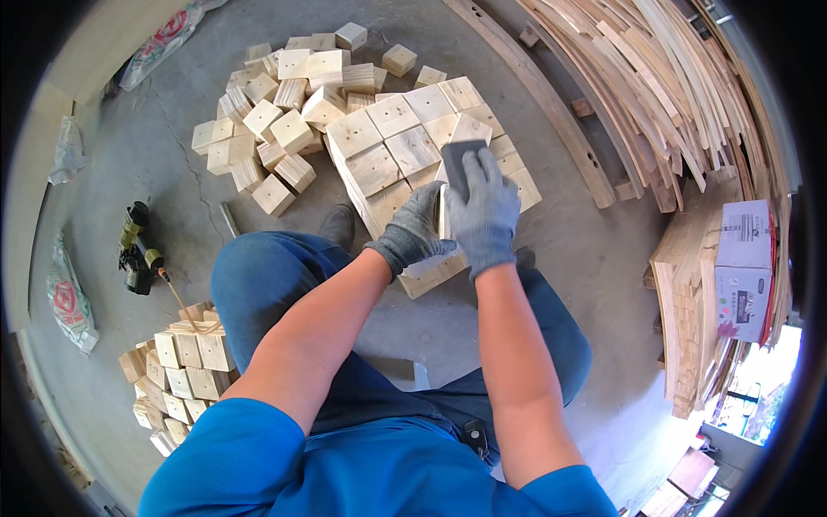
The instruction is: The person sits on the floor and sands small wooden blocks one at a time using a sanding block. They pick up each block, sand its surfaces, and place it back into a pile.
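Pad, flat, oblong, dark grey [451, 164]: held over the grouped wooden blocks [372, 168], clasped by my gloved right hand [484, 207], fingers laid along its upper face; judged light, stiff, unlikely to slip, best taken by the long edges. Left hand [415, 226]: thumb and fingers curved among those blocks; whether pinching one, I cannot tell. Beyond: loose cubes [293, 133], stacked timber strips [637, 86]

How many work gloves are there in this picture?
2. One gray glove is on the left hand, by the wooden blocks; the other is on the right hand, which holds a dark pad. No others show.
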A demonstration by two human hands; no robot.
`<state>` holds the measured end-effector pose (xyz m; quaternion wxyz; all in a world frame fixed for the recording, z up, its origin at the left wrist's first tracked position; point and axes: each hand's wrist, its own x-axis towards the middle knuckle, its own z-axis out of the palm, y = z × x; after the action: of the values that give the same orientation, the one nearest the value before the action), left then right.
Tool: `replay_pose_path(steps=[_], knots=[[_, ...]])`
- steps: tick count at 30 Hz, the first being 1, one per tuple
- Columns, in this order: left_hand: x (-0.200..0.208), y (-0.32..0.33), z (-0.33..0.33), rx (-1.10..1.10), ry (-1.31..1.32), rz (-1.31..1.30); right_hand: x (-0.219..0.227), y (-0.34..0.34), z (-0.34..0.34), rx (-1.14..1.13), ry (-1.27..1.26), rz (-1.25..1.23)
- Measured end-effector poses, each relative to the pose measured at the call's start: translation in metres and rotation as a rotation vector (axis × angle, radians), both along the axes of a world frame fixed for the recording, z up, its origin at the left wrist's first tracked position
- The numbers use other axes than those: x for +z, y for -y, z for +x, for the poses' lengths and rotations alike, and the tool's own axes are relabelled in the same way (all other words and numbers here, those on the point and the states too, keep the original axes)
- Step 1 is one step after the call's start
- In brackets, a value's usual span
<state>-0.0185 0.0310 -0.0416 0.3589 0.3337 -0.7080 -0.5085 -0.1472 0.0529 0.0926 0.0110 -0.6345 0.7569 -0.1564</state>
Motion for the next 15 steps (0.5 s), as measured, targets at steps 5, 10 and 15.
replay_pose_path(steps=[5, 10, 15], knots=[[0.004, -0.003, -0.002, 0.029, 0.091, -0.003, 0.001, 0.017, -0.009, -0.021, -0.060, 0.042], [-0.039, 0.000, -0.002, 0.031, -0.150, 0.094, -0.006, -0.063, 0.016, 0.076, -0.047, -0.025], [-0.008, 0.000, -0.008, 0.001, -0.047, 0.141, -0.020, -0.130, 0.016, 0.103, -0.026, -0.104]])
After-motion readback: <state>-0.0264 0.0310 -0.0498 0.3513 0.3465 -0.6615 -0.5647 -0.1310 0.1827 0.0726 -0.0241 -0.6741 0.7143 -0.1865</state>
